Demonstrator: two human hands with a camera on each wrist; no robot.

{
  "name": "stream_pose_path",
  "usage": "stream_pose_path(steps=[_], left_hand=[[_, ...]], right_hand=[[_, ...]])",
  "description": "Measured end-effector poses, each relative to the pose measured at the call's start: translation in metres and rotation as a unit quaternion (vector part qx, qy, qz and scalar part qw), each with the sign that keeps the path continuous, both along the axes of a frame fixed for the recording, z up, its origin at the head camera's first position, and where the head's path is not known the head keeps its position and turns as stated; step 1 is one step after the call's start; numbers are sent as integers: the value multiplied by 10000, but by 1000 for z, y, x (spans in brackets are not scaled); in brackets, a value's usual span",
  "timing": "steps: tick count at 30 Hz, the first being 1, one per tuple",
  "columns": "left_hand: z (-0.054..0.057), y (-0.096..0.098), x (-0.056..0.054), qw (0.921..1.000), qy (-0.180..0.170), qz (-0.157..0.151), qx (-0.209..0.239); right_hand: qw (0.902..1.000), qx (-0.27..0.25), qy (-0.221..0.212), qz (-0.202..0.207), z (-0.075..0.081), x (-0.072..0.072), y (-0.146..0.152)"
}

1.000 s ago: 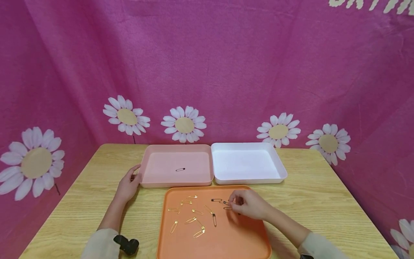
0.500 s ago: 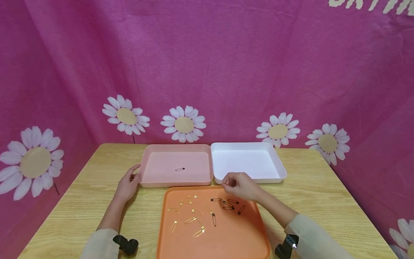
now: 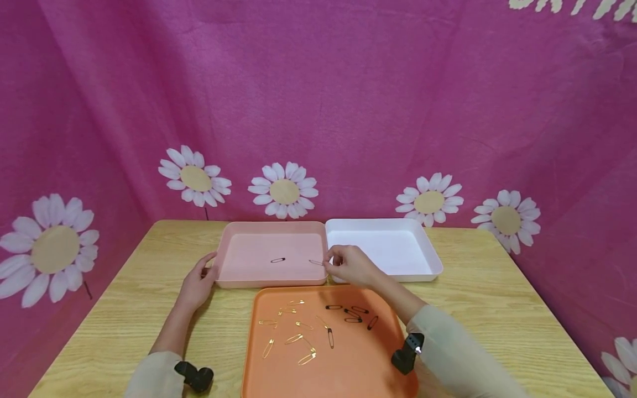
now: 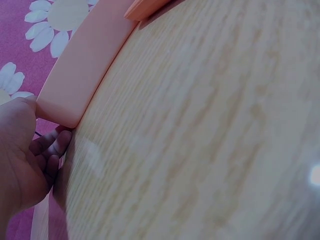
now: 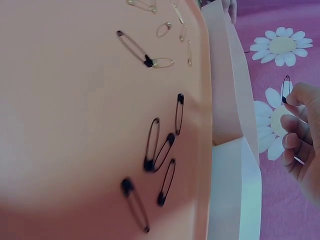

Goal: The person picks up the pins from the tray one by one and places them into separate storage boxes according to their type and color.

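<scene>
Right hand [image 3: 353, 266] is pinching a black safety pin [image 3: 316, 262], end half-hidden, over the pink tray's [image 3: 254, 246] right side; left hand [image 3: 196, 286] touches its left edge, can't tell its grip.

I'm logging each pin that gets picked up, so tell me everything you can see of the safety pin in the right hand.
The black safety pin is a narrow loop of dark, metal-looking wire, rounded at one end, with a solid black clasp at the other. It looks closed. The right hand pinches it near the clasp, leaving the rounded end free. In the head view it points leftward, apparently above the pink tray's right end; only the fingers seem to touch it.
</scene>
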State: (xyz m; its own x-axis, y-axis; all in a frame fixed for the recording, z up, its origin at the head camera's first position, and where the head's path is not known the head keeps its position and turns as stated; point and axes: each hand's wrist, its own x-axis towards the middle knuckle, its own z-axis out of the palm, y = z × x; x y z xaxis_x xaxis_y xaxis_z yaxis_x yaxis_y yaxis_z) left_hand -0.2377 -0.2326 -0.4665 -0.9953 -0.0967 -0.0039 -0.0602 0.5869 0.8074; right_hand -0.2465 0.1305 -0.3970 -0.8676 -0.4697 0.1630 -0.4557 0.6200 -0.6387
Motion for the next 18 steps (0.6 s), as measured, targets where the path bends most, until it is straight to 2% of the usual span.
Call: stream_pose_path(steps=[9,18], left_hand=[[2,-1,2,10000,-29,-9,-5],[1,0,2,10000,-31,-5,7]], right_hand=[[9988,383,241,-203,1,-24,-28],[9960,613,128,-644,-3,-44,-45]])
